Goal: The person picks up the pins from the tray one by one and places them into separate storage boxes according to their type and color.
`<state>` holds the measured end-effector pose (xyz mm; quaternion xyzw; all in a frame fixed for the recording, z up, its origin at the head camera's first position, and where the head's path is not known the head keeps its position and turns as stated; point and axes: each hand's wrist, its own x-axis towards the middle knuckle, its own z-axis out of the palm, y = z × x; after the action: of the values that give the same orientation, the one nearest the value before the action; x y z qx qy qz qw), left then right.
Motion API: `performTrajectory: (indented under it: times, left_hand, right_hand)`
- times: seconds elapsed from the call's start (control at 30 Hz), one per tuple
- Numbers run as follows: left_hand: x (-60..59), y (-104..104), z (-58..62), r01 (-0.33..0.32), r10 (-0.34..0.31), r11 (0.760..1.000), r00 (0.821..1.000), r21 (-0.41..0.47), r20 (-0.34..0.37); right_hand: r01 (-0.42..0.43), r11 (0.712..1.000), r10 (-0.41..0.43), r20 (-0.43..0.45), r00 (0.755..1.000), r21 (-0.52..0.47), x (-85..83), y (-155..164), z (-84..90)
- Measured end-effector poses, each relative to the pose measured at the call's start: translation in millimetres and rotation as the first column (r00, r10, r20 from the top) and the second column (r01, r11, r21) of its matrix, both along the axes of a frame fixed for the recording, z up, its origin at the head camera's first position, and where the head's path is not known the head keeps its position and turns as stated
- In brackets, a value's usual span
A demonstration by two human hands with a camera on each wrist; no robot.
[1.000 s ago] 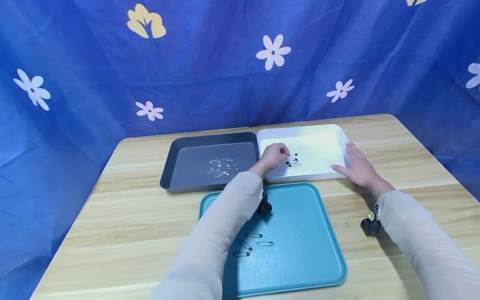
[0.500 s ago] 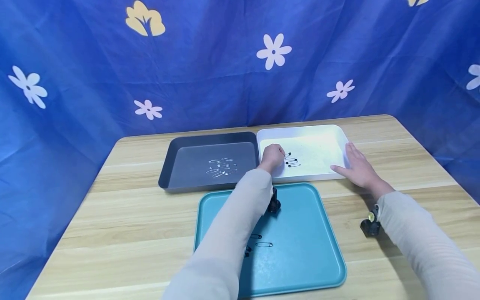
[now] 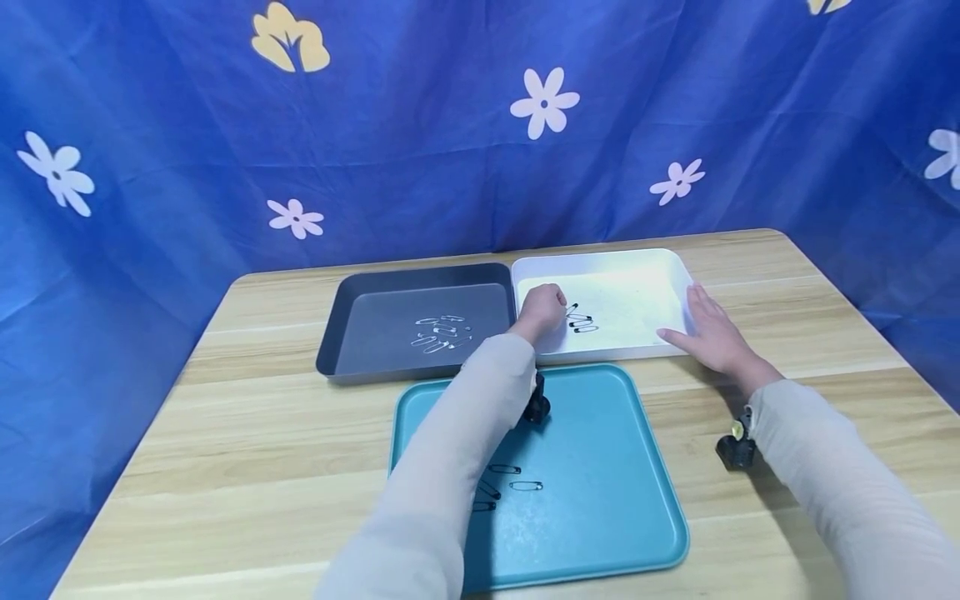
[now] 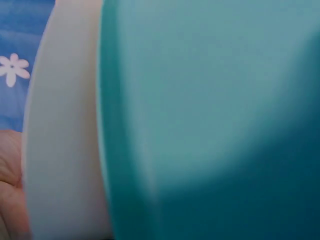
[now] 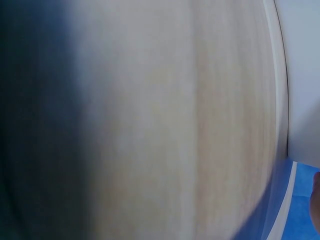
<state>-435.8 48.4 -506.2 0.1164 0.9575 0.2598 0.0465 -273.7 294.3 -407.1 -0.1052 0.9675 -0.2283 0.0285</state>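
Observation:
In the head view my left hand (image 3: 543, 308) is inside the white tray (image 3: 615, 351), its fingers curled at one end of a tilted safety pin (image 3: 572, 308). The fingertips are turned away, but that pin runs up to them. Beside it lie other black-headed safety pins (image 3: 582, 323). My right hand (image 3: 712, 335) rests on the tray's right wall, with fingers straight and thumb spread over the front rim. The left wrist view catches part of my left hand (image 4: 10, 185); only a finger edge (image 5: 316, 200) shows in the right wrist view.
A dark grey tray (image 3: 382, 377) with several silvery safety pins (image 3: 442, 333) adjoins the white tray on the left. In front lies a teal tray (image 3: 592, 500) with several dark safety pins (image 3: 504, 469), partly covered by my left sleeve. A blue curtain (image 3: 420, 167) hangs behind the table.
My left hand has drawn slightly left, and the topmost safety pin in the white tray has shifted left with it. The right hand keeps its place on the tray wall.

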Motion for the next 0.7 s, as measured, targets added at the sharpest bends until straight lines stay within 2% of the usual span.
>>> performTrajectory:
  times: [0.03, 0.07, 0.17, 0.23, 0.27, 0.4, 0.43, 0.5, 0.6, 0.7]
  left_hand:
    - [13.1, -3, 15.8, 0.021, -0.021, 1.000, 1.000, 0.011, 0.019]
    - [30.3, -6, 34.4, 0.039, -0.039, 0.999, 0.999, 0.019, 0.002]
    - [84.6, -15, 97.4, 0.079, -0.081, 0.996, 0.996, 0.048, 0.045]
    - [117.6, -22, 134.6, 0.095, -0.101, 0.993, 0.991, 0.073, 0.088]
    - [130.5, -24, 148.9, 0.102, -0.109, 0.991, 0.991, 0.082, 0.081]
    - [150.1, -35, 163.3, 0.139, -0.145, 0.984, 0.988, 0.107, 0.047]
    - [152.1, -38, 163.8, 0.142, -0.148, 0.984, 0.987, 0.108, 0.055]
    - [150.7, -43, 157.5, 0.155, -0.161, 0.982, 0.986, 0.108, 0.050]
    - [159.5, -54, 162.2, 0.166, -0.176, 0.980, 0.981, 0.114, 0.081]
    - [171.0, -66, 168.7, 0.192, -0.201, 0.976, 0.976, 0.105, 0.080]
  right_hand:
    - [-0.001, 1.000, 0.001, 0.001, 1.000, -0.003, 0.0, 0, -0.4]
    - [-0.002, 1.000, 0.002, 0.000, 1.000, -0.004, 0.0, 0, -0.7]
    - [-0.003, 1.000, 0.003, -0.004, 1.000, -0.006, -0.1, -1, -1.3]
    - [-0.001, 1.000, 0.001, 0.001, 1.000, -0.009, -0.2, -1, -1.4]
    - [0.000, 1.000, 0.000, 0.001, 1.000, -0.008, -0.7, -1, -0.7]
    - [0.006, 1.000, -0.006, 0.009, 1.000, -0.007, -1.0, 0, 1.2]
    - [0.005, 1.000, -0.005, 0.010, 1.000, -0.007, -0.9, 0, 1.7]
    - [0.003, 1.000, -0.003, 0.008, 1.000, -0.004, -0.3, -1, 2.3]
    - [0.000, 1.000, 0.000, 0.006, 1.000, -0.001, 0.1, -1, 2.6]
    - [0.000, 1.000, 0.000, 0.000, 1.000, -0.003, 0.3, 0, 1.8]
